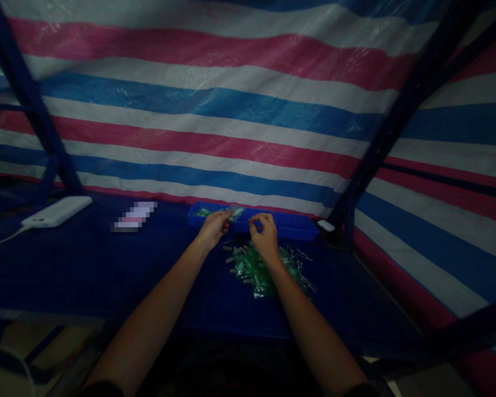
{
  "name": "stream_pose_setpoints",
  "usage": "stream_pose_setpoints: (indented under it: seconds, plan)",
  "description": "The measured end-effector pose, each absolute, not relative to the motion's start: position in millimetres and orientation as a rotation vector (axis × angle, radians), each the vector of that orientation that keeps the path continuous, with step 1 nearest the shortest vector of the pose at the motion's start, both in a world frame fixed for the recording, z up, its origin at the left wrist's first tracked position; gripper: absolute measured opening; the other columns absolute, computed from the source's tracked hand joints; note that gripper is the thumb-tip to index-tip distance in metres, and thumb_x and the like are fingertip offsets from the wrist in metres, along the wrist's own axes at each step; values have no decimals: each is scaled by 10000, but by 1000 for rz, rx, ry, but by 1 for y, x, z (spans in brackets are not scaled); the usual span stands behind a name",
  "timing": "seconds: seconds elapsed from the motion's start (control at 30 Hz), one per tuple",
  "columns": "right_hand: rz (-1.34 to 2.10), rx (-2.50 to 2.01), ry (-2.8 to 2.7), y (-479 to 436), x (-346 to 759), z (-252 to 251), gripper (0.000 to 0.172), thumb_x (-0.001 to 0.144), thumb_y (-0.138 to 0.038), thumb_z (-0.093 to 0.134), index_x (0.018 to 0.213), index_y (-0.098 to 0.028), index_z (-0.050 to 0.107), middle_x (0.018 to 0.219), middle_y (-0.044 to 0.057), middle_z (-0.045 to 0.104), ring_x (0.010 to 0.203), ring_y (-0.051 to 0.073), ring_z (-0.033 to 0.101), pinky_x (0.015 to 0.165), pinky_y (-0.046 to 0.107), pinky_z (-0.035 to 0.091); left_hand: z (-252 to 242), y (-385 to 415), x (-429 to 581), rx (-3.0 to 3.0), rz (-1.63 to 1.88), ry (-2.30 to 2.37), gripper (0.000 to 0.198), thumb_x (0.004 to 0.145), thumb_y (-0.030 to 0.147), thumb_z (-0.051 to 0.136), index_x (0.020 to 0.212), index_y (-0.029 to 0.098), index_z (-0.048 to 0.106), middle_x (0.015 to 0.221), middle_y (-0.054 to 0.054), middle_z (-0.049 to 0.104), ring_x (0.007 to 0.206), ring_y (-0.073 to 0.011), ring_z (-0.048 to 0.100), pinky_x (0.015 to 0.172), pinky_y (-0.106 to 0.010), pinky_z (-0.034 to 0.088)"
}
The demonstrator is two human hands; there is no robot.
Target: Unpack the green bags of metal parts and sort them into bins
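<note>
My left hand (213, 227) is closed on a small clear plastic bag (237, 213), which sticks out past the fingertips over the blue divided bin (297, 234). To its right, my right hand (266, 234) is in a pinch, thumb and index finger brought together. Whatever lies between those fingertips is too small and dark to make out. Below the right hand and partly hidden by its wrist is a pile of green-tinted plastic bags (248, 269) mixed with thin metal rods (309, 284). A few greenish pieces (203, 212) lie in the bin's left compartment.
On the dark blue table (149, 281), a white power bank (58, 212) with a cable and a pixelated flat item (134, 216) lie to the left. A small white case (326, 225) sits right of the bin. Blue metal posts (380, 132) and striped sheeting (215, 105) stand behind.
</note>
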State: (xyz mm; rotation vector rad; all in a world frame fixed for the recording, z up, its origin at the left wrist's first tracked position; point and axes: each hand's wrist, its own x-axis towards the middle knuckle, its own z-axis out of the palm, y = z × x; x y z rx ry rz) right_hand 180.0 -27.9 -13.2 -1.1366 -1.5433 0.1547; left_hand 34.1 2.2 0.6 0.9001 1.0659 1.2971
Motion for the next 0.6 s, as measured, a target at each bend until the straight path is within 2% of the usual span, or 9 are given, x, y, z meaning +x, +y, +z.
stream_pose_setpoints:
  seconds: [0.13,0.23,0.37,0.5,0.6]
  plan:
    - [128,-1251,-1518,-25,190,-8,147,743,-245,487,797,-189,611,850,52,559,836,185,528,741,309,418,8,0,27,819,1332,1196,459,677,567,578,813,134,509,595,7,552,382,-27,399,380,-151,275]
    - [217,-1517,-1623,-23,208,-4,207,778,-339,476,820,-196,619,798,53,612,788,191,568,717,308,417,5,-3,32,1040,1230,1314,557,724,638,446,940,130,517,721,-41,619,402,-47,443,385,-170,313]
    - [302,-2006,-1783,-24,226,-3,350,770,-476,464,908,-197,625,889,98,648,862,237,590,705,317,416,-9,-9,49,1663,1076,1474,530,777,536,447,1108,128,511,802,-65,657,582,-124,579,525,-217,420]
    - [319,-2143,-1960,-27,224,-6,481,716,-564,490,996,-190,601,1036,125,618,979,276,553,761,349,412,-22,-18,63,2232,761,1511,325,777,408,483,985,200,622,836,-53,680,805,-194,617,683,-256,431]
    - [232,-2088,-2002,-27,218,-10,447,707,-456,550,1073,-201,568,1054,120,608,1044,285,504,799,367,398,-26,-23,67,2278,664,1578,265,788,358,446,926,242,641,869,-43,683,824,-210,620,667,-271,423]
